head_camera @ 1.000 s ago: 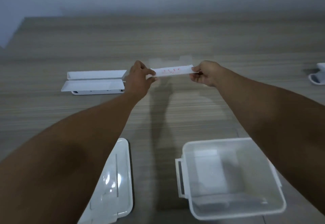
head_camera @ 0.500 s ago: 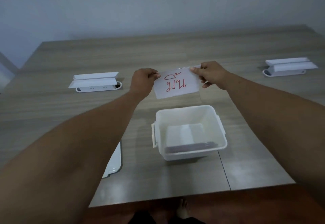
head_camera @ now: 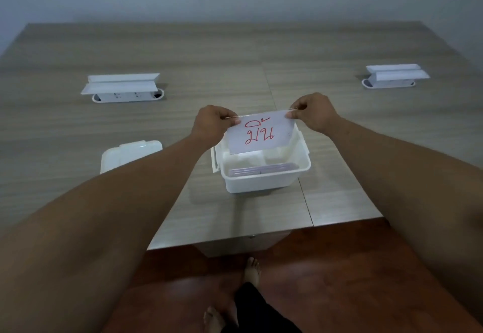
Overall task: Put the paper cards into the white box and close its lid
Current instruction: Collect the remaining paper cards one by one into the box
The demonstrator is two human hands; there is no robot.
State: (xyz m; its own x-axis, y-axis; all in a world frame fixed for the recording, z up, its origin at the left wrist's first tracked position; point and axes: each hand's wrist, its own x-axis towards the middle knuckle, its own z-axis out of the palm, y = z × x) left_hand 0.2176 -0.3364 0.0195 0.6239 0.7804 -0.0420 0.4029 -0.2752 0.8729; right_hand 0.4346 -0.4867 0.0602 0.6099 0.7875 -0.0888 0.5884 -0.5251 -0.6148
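Observation:
A white paper card (head_camera: 261, 134) with red handwriting hangs upright over the open white box (head_camera: 264, 181). My left hand (head_camera: 213, 124) pinches its top left corner and my right hand (head_camera: 313, 113) pinches its top right corner. The card's lower edge sits just above the far part of the box's opening. Inside the box, more cards (head_camera: 264, 170) lie flat against the near wall. The white lid (head_camera: 130, 153) rests on the table to the left of the box, partly hidden by my left forearm.
Two white pop-up socket units stand open on the wooden table (head_camera: 235, 58), one at the far left (head_camera: 122, 88) and one at the far right (head_camera: 394, 76). The table's near edge is just behind the box. Below it I see red-brown floor and bare feet (head_camera: 252, 271).
The card has turned from flat to upright and come down toward the box, both hands still holding it. The view has pulled back, so the whole table and the floor show.

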